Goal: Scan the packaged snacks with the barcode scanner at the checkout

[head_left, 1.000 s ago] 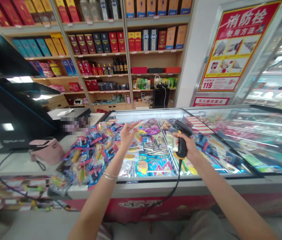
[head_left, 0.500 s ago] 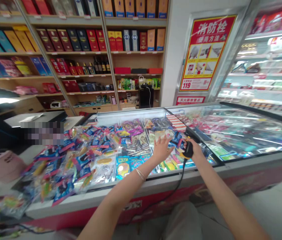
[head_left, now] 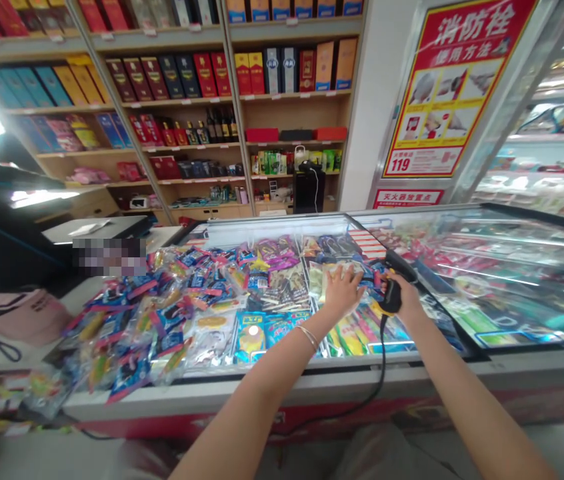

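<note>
Over the chest freezer (head_left: 352, 373), my left hand (head_left: 343, 292) is spread flat, palm down, near the ice-cream packets (head_left: 289, 283). Whether it touches the glass cannot be made out. A thin bracelet (head_left: 309, 335) circles that wrist. My right hand (head_left: 408, 298) grips a black-and-yellow barcode scanner (head_left: 391, 295), held just right of my left hand. Its black cable (head_left: 381, 373) hangs down over the freezer's front. Some packets below the scanner are partly hidden by my hands.
Loose corn-shaped ice packs (head_left: 137, 333) in clear and blue wrappers are heaped on the freezer's left part. A pink bag (head_left: 27, 313) stands on the counter at left. Behind are shelves (head_left: 182, 107) of boxes and a red poster (head_left: 457, 93).
My view has turned a little left, so everything sits further right in the picture. My left hand's fingers now reach slightly further forward. The scanner stays in my right hand.
</note>
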Tool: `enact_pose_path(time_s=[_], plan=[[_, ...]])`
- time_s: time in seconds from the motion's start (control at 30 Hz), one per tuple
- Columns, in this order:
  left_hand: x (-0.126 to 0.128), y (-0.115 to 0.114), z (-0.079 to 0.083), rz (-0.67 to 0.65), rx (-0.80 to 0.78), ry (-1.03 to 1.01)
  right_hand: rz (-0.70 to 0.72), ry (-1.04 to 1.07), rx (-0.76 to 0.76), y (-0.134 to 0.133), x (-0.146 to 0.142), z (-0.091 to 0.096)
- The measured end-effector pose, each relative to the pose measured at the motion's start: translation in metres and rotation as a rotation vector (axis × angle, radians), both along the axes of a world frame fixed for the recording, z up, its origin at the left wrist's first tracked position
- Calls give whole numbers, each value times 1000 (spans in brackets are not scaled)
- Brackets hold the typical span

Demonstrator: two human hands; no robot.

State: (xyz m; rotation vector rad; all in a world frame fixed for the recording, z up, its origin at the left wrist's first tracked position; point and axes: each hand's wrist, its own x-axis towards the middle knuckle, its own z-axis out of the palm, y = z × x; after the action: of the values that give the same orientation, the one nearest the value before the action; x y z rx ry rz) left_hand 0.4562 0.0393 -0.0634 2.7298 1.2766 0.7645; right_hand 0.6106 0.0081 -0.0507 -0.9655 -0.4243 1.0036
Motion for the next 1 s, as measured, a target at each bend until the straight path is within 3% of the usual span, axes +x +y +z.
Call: enact_pose_path(time_s=[0.2,0.4,0.53,0.67,0.83,1.0], plan=[[-5,-1,6,-68,-112,-167,-25,57,-18,-9,-6,11],[-43,1,35,-68,-130,-407,-22,89,54,-27,-10,40],[-96,12,69,-23,-76,-497,4,89,54,-36,-16,64],[-164,25,103,16,28,-547,73,56,58,-35,-42,85],[-250,35,129,97,166,-570,256,29,34,-15,-112,99],[-315,39,135,263,266,-537,433,-31,67,4,-195,97]])
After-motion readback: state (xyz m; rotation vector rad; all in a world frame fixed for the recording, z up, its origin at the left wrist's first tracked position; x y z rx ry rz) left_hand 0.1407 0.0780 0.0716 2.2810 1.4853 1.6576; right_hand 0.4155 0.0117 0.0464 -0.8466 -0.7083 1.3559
